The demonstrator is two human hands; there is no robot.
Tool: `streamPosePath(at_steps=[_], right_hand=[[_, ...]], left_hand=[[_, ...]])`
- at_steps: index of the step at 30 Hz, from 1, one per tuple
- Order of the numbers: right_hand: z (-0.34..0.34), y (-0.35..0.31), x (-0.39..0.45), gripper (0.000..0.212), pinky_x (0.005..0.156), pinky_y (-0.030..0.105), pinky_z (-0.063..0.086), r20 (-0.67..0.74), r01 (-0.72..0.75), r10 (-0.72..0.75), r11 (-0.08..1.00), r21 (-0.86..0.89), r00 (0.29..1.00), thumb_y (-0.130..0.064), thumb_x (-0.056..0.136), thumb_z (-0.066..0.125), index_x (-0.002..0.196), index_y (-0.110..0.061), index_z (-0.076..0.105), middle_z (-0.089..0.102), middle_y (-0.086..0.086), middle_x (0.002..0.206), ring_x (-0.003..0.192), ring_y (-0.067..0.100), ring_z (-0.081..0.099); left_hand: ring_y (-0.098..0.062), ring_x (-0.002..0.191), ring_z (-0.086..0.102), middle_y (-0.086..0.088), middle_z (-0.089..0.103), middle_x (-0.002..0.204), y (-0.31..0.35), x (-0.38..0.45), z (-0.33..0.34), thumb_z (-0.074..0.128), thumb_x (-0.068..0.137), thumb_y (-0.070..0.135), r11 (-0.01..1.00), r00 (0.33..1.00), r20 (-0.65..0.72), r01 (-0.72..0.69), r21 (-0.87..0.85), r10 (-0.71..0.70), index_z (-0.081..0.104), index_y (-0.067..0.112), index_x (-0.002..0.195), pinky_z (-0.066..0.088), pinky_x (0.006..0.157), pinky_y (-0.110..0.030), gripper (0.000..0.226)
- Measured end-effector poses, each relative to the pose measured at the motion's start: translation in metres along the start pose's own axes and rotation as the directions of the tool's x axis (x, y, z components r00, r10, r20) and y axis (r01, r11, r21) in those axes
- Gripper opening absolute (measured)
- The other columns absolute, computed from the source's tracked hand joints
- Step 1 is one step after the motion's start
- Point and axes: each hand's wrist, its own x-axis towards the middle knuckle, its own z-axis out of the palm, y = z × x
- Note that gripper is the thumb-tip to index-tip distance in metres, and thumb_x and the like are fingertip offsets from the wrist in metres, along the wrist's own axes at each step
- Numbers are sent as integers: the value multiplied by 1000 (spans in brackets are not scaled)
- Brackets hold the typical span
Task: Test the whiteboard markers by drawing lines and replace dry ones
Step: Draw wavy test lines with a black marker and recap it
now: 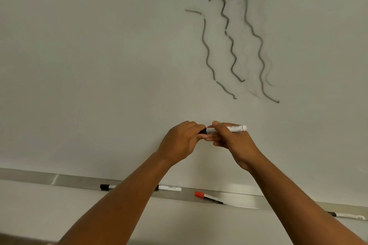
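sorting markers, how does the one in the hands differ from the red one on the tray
The held marker has a black cap; the red marker a red one. The held marker is gripped level by the left hand and right hand; the red marker lies on the tray. Both have white barrels.

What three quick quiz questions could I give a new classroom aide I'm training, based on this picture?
1. True or false: the red-capped marker lies in the metal tray.
2. Which hand grips the black cap of the held white-barrelled marker? A) left hand B) right hand
3. Fill in: the dark lines on the white whiteboard are ____ (straight or wavy).

Key: 1 true; 2 A; 3 wavy.
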Motion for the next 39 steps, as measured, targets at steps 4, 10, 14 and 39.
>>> streamPosePath(at_steps=[4,10,14,39], right_hand=[[-8,-6,1,28,90,38,56,69,28,-31,999,39,997,-24,101,57,114,-3,71,77,13,105,102,28,73],[-13,-13,-1,32,95,43,56,152,51,-73,988,148,986,-20,98,58,119,2,67,74,21,111,106,35,71],[-18,-15,-4,37,93,41,59,205,38,-85,975,220,975,-19,92,60,119,6,66,72,24,112,106,38,71],[-33,-47,-22,16,79,40,63,226,71,-107,984,162,968,-17,87,64,87,-2,59,72,32,95,95,45,72]], left_hand=[[-16,80,62,-1,72,94,4,6,-5,50,101,33,999,999,-42,-13,-45,11,70,10,116,53,72,-30,34],[-17,84,67,-4,73,98,12,13,-11,52,100,27,992,995,-97,-25,-122,13,70,6,117,56,77,-31,33],[-15,86,67,-3,72,99,19,12,-12,53,99,20,980,995,-99,-14,-198,-6,70,7,120,56,78,-29,29],[-11,72,65,-2,74,86,59,24,-22,63,94,1,963,974,-226,-60,-262,-1,74,6,107,54,68,-19,18]])
